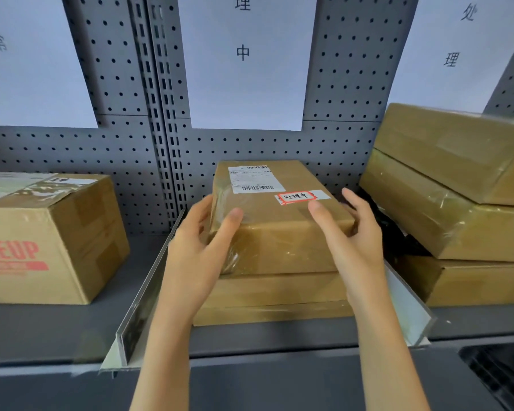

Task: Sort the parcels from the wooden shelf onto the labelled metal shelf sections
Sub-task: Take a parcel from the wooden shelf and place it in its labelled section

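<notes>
Centrally, the metal shelf [279, 341] carries a flat carton [273, 295] between dividers; the labelled parcel [276, 221] lies on it, long axis pointing toward the pegboard. Left hand [199, 247] grips its near-left corner; right hand [353, 235], fingers relaxed, touches its right edge.

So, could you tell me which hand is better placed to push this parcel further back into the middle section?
Probably the left hand: its fingers wrap the parcel's near left corner, a firm grip. The right hand is only loosely at the right edge, fingers relaxed.
</notes>
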A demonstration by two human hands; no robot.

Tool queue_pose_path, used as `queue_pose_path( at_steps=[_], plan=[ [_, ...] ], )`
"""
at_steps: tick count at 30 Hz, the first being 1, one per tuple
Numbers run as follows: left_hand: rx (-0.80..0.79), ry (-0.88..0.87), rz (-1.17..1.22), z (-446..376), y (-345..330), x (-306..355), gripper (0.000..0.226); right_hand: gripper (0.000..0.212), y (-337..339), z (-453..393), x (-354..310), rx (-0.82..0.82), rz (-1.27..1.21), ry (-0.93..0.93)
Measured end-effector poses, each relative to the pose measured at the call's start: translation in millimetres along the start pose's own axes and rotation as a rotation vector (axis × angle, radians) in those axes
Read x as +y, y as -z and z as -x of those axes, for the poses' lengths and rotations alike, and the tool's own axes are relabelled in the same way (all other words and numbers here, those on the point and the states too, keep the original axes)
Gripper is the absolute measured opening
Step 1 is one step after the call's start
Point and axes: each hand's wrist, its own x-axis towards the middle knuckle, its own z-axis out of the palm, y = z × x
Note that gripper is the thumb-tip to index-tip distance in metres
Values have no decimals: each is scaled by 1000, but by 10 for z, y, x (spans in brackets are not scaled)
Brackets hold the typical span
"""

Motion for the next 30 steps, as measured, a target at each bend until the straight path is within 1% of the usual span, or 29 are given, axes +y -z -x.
queue_pose_path(
  at_steps=[1,2,5,6,8,10,13,15,17,22,27,30],
  plan=[
    [24,-35,-25,44,-1,36,32,64,19,31,-26,2,13,37],
    [46,-68,-49,91,-3,64,32,60,41,71,-46,0,27,77],
    [120,-187,-195,250,18,105,54,48,121,236,-58,-4,107,225],
    [144,-235,-273,311,34,103,56,46,150,298,-50,5,160,283],
    [195,-340,-445,439,65,95,51,42,215,418,-28,18,277,412],
    [257,-435,-586,579,93,86,42,40,289,532,-1,17,376,523],
    [344,-501,-718,819,141,38,31,38,404,690,49,8,501,669],
    [385,-502,-786,1005,190,-6,26,36,452,803,94,-10,546,727],
    [411,-461,-851,1199,266,-63,23,33,460,919,155,-58,553,752],
    [448,-319,-1015,1627,587,-153,21,22,297,1225,266,-222,529,742],
    [533,-263,-1077,2029,1062,-138,20,21,-16,1617,237,-378,446,728],
    [596,-232,-1071,2257,1409,-109,19,23,-227,1895,155,-448,414,734]
  ],
)
